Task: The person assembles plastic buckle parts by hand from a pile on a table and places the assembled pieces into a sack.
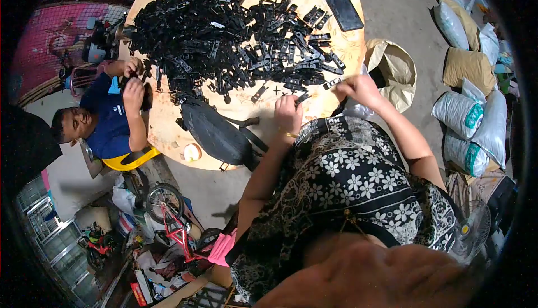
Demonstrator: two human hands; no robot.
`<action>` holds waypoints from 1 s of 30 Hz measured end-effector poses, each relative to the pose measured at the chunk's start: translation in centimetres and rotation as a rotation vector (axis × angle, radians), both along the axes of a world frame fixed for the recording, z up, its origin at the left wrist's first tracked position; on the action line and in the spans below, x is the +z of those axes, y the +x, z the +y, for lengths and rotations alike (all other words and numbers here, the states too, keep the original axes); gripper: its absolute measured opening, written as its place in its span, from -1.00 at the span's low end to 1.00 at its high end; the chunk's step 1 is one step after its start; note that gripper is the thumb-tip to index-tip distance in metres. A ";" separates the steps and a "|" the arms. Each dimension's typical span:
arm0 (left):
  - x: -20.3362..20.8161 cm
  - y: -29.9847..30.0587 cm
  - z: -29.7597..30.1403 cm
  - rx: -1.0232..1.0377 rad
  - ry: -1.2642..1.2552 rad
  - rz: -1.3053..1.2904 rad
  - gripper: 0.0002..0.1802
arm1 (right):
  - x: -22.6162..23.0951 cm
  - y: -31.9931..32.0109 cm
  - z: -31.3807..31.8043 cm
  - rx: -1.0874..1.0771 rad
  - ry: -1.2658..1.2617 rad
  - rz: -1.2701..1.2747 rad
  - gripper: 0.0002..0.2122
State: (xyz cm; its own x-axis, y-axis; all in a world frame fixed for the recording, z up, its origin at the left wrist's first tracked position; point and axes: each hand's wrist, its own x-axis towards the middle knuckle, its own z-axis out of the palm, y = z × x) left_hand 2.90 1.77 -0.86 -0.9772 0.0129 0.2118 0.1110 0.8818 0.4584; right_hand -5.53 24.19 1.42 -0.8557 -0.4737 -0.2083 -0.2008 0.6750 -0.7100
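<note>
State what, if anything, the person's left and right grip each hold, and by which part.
The left grip appears to hold a small black piece by its near end; whether the right grip holds anything cannot be told.

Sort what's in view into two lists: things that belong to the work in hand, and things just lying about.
Seems part of the work:
- left hand, a black piece at its fingertips
- right hand
- heap of black pieces
- table

Seems just lying about:
- phone
- black bag
- red bicycle
- fan
</note>
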 end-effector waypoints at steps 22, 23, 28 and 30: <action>3.2 -0.8 -1.9 0.406 1.450 -0.422 -0.74 | -2.7 -14.2 -8.5 0.232 0.111 0.439 -0.80; 3.2 -1.0 -2.0 0.385 1.503 -0.412 -0.74 | -2.4 -14.1 -8.3 0.228 0.111 0.438 -0.80; 2.4 -1.2 -2.9 0.324 1.614 -0.406 -0.68 | 1.3 -10.0 -8.2 -0.083 -0.445 -0.136 -0.86; 2.4 -1.4 -2.3 0.208 1.333 -0.166 -0.58 | 2.1 -6.7 -8.3 -0.069 -0.623 -0.398 -0.84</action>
